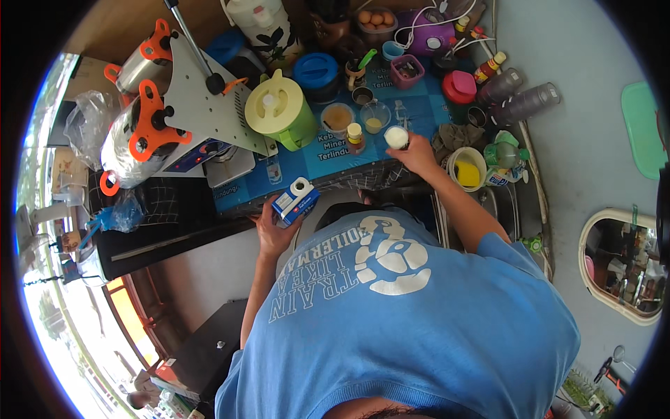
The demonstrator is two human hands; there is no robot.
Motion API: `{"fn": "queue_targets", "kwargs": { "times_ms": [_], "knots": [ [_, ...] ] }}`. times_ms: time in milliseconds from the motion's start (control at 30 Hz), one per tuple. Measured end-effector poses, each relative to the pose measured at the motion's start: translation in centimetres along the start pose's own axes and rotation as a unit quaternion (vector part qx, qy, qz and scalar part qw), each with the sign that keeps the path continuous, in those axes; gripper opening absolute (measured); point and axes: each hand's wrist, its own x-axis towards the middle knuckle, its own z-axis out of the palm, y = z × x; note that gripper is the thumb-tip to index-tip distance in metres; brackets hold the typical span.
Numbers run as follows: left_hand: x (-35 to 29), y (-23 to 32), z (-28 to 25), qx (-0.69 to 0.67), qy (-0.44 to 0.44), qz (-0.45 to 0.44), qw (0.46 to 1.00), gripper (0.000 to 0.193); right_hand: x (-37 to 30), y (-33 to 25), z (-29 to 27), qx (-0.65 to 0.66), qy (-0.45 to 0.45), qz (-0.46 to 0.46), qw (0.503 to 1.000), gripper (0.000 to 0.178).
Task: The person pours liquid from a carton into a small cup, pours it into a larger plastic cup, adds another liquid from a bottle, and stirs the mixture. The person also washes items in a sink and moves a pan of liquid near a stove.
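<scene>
My left hand (274, 230) is closed around a blue and white carton (304, 204) with a round white spout on top, held in front of the table's near edge. My right hand (419, 155) grips a small container (397, 137) whose top looks white; whether that is a lid or its contents I cannot tell. Left of it stands a small bottle with a pale yellow cap (354, 135). Behind are a clear cup with a little pale yellow liquid (375, 119) and a plastic tub of brownish liquid (338, 119).
A green pitcher with a cream lid (283, 115) stands on the blue table cover (321, 166). At left is a grey metal machine with orange knobs (199, 91). Right are a crumpled cloth (453, 140), a white tub holding something yellow (464, 159) and dark tumblers (527, 101).
</scene>
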Motion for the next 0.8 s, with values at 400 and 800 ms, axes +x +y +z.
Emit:
{"fn": "queue_targets", "kwargs": {
  "times_ms": [400, 800],
  "knots": [
    [-0.5, 0.2, 0.4, 0.039, 0.041, -0.001, 0.998, 0.067, 8.6, 5.7, 0.6, -0.094, -0.100, 0.051, 0.989, 0.047],
    [-2.8, -0.9, 0.2, 0.068, 0.096, -0.017, 0.993, 0.066, 12.1, 3.4, 0.3, -0.229, -0.246, 0.142, 0.931, 0.042]
  ]
}}
